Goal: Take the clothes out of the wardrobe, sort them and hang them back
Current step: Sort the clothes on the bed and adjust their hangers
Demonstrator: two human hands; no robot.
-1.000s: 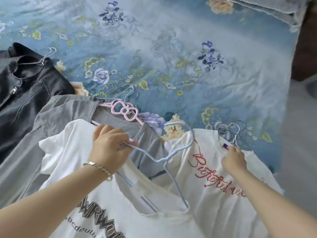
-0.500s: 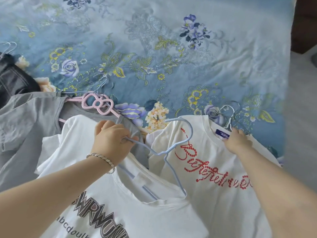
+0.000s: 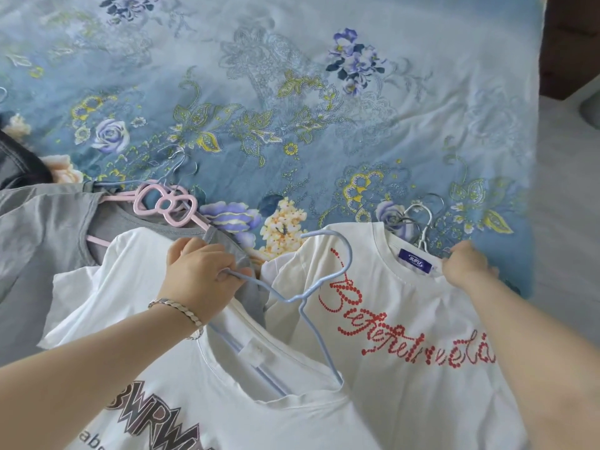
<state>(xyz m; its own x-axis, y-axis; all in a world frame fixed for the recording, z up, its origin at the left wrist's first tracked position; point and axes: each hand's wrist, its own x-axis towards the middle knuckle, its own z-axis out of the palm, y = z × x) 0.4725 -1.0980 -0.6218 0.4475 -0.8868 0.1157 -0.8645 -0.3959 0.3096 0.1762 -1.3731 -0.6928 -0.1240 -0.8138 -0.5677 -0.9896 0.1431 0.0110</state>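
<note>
A blue floral bedspread covers the bed, with open cloth beyond the clothes along its near edge. A red-lettered white T-shirt lies just beside a printed white T-shirt, which overlaps a grey T-shirt cut off at the left. The left hand curls its fingers round the blue hanger in the printed shirt's neck. The right hand sits at the lettered shirt's collar, fingers hidden, grip unclear.

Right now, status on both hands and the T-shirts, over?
Left hand grips blue hanger, seated in printed white T-shirt. Right hand at collar of red-lettered T-shirt, grip hidden. Hanger hook overlaps that T-shirt.
</note>
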